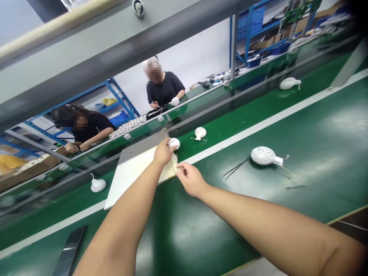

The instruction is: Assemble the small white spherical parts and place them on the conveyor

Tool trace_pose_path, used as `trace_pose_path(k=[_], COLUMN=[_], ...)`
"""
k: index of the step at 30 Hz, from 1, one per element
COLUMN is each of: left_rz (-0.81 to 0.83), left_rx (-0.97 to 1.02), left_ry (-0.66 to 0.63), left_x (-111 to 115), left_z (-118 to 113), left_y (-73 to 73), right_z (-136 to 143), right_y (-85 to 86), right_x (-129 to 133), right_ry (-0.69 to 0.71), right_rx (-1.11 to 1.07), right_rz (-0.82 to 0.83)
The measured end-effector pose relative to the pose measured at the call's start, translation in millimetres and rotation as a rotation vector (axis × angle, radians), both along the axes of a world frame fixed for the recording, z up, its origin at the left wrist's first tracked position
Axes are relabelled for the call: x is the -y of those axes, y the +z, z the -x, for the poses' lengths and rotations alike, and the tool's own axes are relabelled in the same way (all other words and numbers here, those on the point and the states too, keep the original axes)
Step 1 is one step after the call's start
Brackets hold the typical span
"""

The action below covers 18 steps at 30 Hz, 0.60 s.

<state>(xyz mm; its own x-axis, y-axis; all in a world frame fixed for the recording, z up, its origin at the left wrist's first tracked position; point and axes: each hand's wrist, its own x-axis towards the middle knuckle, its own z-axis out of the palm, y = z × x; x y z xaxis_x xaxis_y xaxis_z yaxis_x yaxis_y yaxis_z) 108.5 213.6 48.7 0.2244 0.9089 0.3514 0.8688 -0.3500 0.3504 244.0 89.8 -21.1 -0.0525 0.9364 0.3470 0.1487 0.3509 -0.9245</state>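
Both bare arms are out over the green conveyor belt (301, 145), and the action is right at the near corner of a pale flat board (132, 170) lying on it. The left hand (163, 152) is curled shut around a small white perforated round part (174, 143), which peeks out above the knuckles, held just over the board's edge. The right hand (190, 178) comes in close beside it, thumb and forefinger pressed together, pinching a thin pale strip (174, 163) that hangs down from the left hand; whether that strip is a wire, tape or cloth is too blurred to tell. The two hands are almost touching, joined by that strip. Out on the belt, well apart to the right, a larger white perforated shell with a short neck (264, 155) lies on its side with thin dark wires (234, 168) just to its left. Beyond the white stripe (258, 124), another small white round piece (200, 133) sits on the far lane, one more (98, 185) rests left of the board, and a bigger white housing (289, 83) lies farther up the line. Across the line, two people in dark shirts (163, 90) work at their own bench, one wearing a white glove (175, 101). Blue shelving (247, 27) stands behind.
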Motion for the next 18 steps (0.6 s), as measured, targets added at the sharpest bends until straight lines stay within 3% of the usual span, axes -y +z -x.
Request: trace_pose_path(k=[4,6,8,10,14,16,18], left_rz=[0.149,0.289,0.411,0.489,0.475,0.349,0.218], left_rx=[0.562,0.751,0.813,0.897,1.218,1.146,0.88], left_ry=[-0.042,-0.102,-0.158,-0.177,-0.205,-0.225,-0.227], left_x=[68,106,138,161,180,183,185], left_z=[14,19,22,25,36,42,46], left_y=[-0.5,-5.5,-13.7,-24.2,-45.8,-51.7,-52.4], right_z=[-5,-8,-11,-13,-16,-18,-18], right_y=[2.3,5.5,8.3,10.2,12.5,12.5,11.7], right_x=[0,5,11,15,17,16,15], right_ry=[-0.176,-0.067,0.103,0.195,0.147,0.151,0.191], right_rx=[-0.02,0.073,0.18,0.238,0.162,0.073,-0.016], right_rz=[-0.198,-0.345,-0.425,-0.426,-0.226,-0.097,-0.02])
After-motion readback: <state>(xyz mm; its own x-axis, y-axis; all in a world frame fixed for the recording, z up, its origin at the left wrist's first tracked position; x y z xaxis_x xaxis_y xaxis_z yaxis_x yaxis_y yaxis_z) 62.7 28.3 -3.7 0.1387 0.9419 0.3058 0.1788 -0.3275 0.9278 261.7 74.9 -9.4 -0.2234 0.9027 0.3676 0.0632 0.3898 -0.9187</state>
